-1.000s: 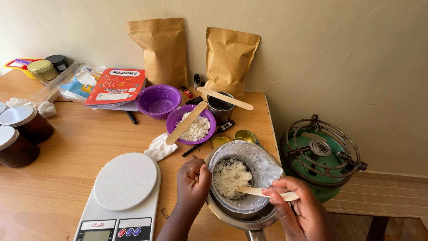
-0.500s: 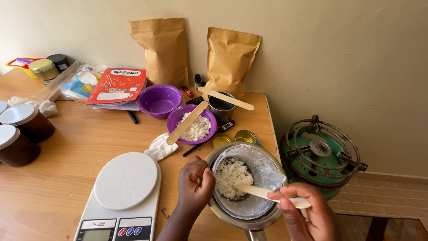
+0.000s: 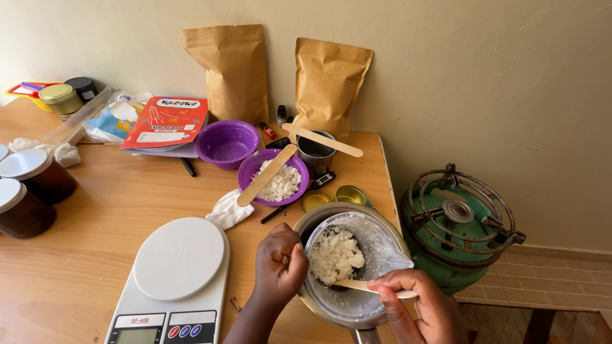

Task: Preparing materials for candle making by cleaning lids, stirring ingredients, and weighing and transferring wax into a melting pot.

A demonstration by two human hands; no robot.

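While the left hand (image 3: 278, 261) still grips the jug's rim (image 3: 305, 255), the right hand (image 3: 414, 304), pinching the wooden stick (image 3: 370, 288), has drawn nearer.

1. The left hand (image 3: 278, 262) gripped the rim of a clear plastic cup (image 3: 357, 267) that sat tilted inside a metal pot (image 3: 319, 220).
2. The right hand (image 3: 417, 302) held a wooden stick (image 3: 373, 287), its tip in the white flakes (image 3: 335, 255) within the cup.
3. A white kitchen scale (image 3: 175, 274) lay on the table (image 3: 95, 223) just left of the left hand.
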